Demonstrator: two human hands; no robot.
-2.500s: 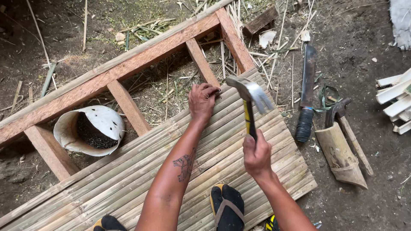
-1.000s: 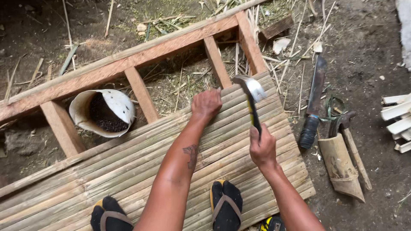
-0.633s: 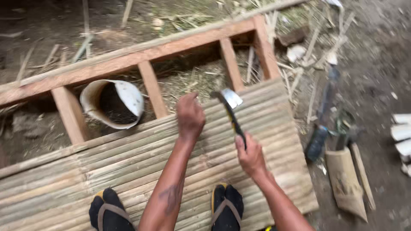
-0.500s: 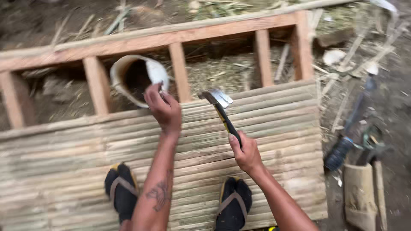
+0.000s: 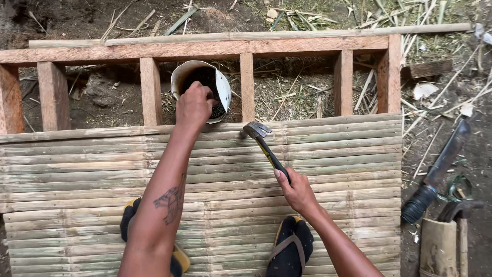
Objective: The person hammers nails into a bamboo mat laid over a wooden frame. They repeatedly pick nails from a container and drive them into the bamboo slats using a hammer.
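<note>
The hammer (image 5: 266, 149) is gripped by its black-and-yellow handle in the right hand (image 5: 296, 192), closed around the lower end; its steel head is laid on the top edge of the bamboo slat panel (image 5: 338, 169), just right of the left forearm. The left hand (image 5: 193, 105) is reached over that edge into the white container (image 5: 221, 88), which is set on the ground between two uprights of the wooden frame (image 5: 205, 50); its fingers are curled down into the dark contents, and whether anything is pinched between them cannot be told. The panel is laid flat across the lower part of the frame, and two feet in black sandals (image 5: 289, 249) are planted on it. To the right, on the bare earth, a long knife with a dark handle (image 5: 435, 179) and a cut bamboo tube (image 5: 438, 249) are seen, well apart from both hands.

The step in hand is judged to be the fetching of a fastener from the container, with hammering paused; the next move would seem to call for a piece to be brought to the slats and held upright near the top edge, so that the hammer can be raised and brought down squarely, the holding fingers being kept clear of the head.
</note>
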